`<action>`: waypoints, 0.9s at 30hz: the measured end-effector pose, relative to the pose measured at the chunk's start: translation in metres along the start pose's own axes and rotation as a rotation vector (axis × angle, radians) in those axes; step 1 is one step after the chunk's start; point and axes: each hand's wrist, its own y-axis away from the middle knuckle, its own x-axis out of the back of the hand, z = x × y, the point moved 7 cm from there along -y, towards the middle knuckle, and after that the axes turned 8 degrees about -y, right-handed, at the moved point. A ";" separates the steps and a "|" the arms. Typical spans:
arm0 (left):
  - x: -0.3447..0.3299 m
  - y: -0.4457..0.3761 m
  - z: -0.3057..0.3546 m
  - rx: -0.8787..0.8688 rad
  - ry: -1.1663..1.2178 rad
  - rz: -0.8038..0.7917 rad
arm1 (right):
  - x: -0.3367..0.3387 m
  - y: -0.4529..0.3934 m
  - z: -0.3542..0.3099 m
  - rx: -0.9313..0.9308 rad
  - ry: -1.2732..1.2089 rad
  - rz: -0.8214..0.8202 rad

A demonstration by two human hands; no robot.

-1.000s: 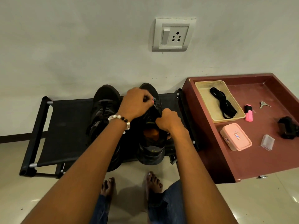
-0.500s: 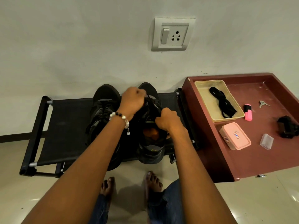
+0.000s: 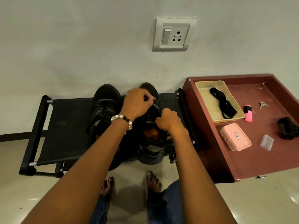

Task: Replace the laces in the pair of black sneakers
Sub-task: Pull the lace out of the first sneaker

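Two black sneakers stand side by side on a low black rack (image 3: 68,123), toes toward the wall. The left sneaker (image 3: 103,107) still shows its lacing. My left hand (image 3: 137,102), with a bead bracelet at the wrist, is curled over the front of the right sneaker (image 3: 150,147) and pinches its black lace. My right hand (image 3: 168,120) is curled at the sneaker's tongue, gripping the lace or the upper; the fingers hide which. The sneaker's orange insole shows below my hands. A bundle of black laces (image 3: 224,104) lies in a clear tray (image 3: 203,96).
A maroon tray table (image 3: 242,159) stands right of the rack, holding a pink box (image 3: 234,136), a pink highlighter (image 3: 248,113), keys (image 3: 263,105), a small clear case (image 3: 266,142) and a black object (image 3: 287,130). My bare feet (image 3: 152,181) stand on the tiled floor.
My left hand has drawn up slightly over the right sneaker's laces. My right hand stays at the tongue.
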 end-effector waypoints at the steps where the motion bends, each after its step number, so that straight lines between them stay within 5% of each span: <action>1: -0.009 0.000 0.001 -0.020 -0.111 -0.042 | 0.000 -0.001 0.000 0.002 0.005 0.003; 9: -0.021 0.006 0.013 -0.014 -0.510 0.001 | -0.002 -0.002 0.000 0.009 -0.003 0.013; 18: -0.003 0.005 -0.033 0.443 0.470 -0.090 | -0.001 -0.002 0.000 -0.003 -0.016 -0.009; 22: -0.009 0.006 -0.030 0.427 0.487 -0.061 | 0.000 -0.001 0.001 -0.011 -0.014 -0.011; 27: 0.001 0.003 -0.018 0.189 0.155 0.017 | 0.000 -0.002 0.001 -0.013 -0.011 -0.010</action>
